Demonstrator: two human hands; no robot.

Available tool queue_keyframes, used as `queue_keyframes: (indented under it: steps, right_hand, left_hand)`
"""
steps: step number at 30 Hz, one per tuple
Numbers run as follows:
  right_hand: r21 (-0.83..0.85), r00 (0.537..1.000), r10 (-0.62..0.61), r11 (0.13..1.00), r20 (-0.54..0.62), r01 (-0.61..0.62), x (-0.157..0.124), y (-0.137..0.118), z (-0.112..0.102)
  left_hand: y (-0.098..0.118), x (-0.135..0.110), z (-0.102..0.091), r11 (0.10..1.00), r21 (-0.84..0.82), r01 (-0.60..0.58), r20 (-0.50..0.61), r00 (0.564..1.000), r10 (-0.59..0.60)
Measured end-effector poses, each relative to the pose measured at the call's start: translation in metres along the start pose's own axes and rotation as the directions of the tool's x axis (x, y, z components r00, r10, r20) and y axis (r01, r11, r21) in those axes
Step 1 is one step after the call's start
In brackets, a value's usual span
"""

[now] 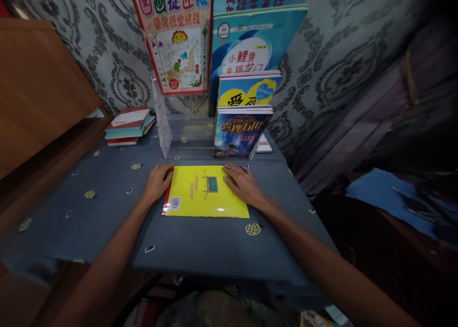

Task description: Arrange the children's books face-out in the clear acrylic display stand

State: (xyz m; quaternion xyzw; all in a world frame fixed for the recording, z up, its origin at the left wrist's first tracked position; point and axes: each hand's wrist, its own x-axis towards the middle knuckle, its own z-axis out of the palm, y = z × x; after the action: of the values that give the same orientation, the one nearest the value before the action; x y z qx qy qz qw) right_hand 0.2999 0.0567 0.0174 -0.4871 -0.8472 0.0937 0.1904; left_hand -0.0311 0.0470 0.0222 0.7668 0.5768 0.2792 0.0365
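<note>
A yellow book [200, 196] with a red spine lies flat on the cloth-covered table, its barcode at the lower left and a small green chalkboard picture near its middle. My left hand [157, 183] rests at the book's upper left edge, thumb and forefinger apart, fingertips touching the red spine side. Across the book's right part lies my right hand [245, 186], fingers stretched out on the cover. Just behind stands a clear plastic book rack [162, 122]. It holds several upright books, among them a dark blue one [238, 136] at the front right.
A small stack of books [129, 124] sits at the back left of the table [103, 222]. A tall red-edged picture book [175, 41] and a teal book [257, 36] stand in the rack's rear. A wooden panel [43, 88] rises at left; blue cloth [386, 198] lies at right.
</note>
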Motion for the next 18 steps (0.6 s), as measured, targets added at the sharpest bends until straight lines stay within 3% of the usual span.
queue_keyframes:
  steps: [12,15,18]
  right_hand:
    - [0.256,0.99,0.0,0.966,-0.142,0.037,-0.001,0.011,-0.007]
    - [0.396,0.984,0.064,0.918,-0.165,0.007,-0.001,0.018,-0.008]
    - [0.575,0.975,0.142,0.818,-0.171,-0.019,0.002,0.028,-0.005]
  left_hand:
    - [0.026,-0.001,-0.013,0.968,0.25,0.001,0.178,0.983,-0.047]
    - [0.034,0.005,-0.013,0.952,0.306,-0.034,0.188,0.982,-0.025]
    - [0.047,0.009,-0.012,0.925,0.371,-0.079,0.206,0.978,0.001]
